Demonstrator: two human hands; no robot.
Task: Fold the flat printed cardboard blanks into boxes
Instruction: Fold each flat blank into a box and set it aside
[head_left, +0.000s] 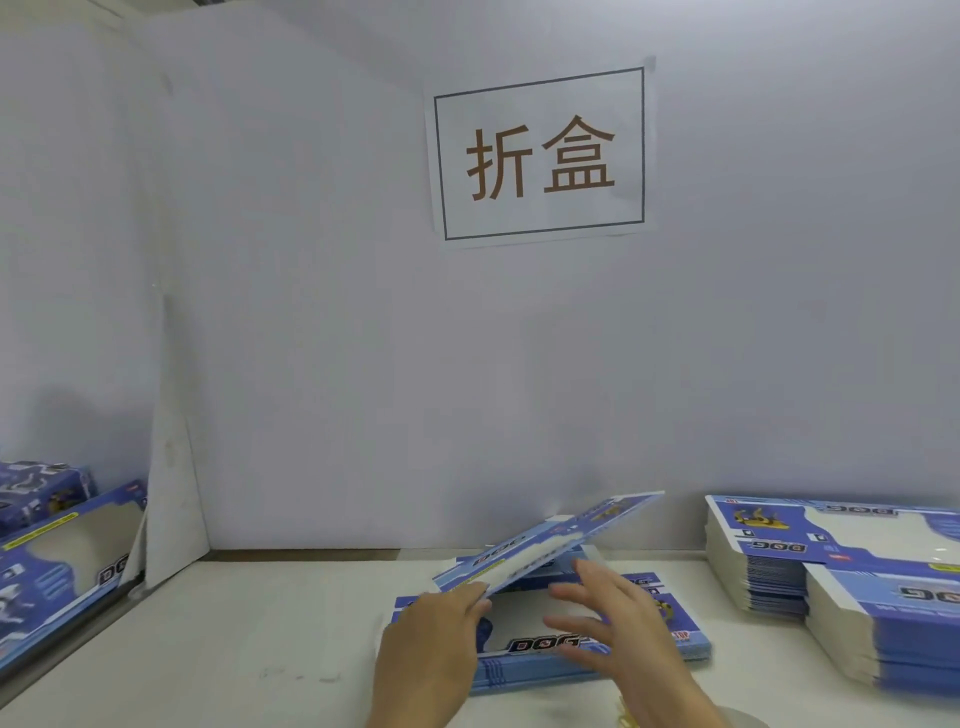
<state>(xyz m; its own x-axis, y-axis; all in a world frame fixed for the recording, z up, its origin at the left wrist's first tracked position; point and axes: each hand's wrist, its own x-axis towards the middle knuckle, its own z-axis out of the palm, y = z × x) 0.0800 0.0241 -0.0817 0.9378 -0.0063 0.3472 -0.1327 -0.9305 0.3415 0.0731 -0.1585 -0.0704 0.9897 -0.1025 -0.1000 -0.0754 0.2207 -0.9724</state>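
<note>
Blue printed blank (545, 545): one, pinched at its near edge by my left hand (431, 639); my right hand (618, 618) hovers spread. Two blank stacks (841, 577) sit right on the worktop (260, 649).

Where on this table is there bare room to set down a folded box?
Bare tabletop lies left of the small pile of blanks, up to the leaning white board. Another strip runs behind the pile, along the wall. The right side is crowded with tall stacks of blanks.

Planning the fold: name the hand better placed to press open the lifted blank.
Right hand: open and free beneath the lifted blank. Left hand already pinches its near edge.
</note>
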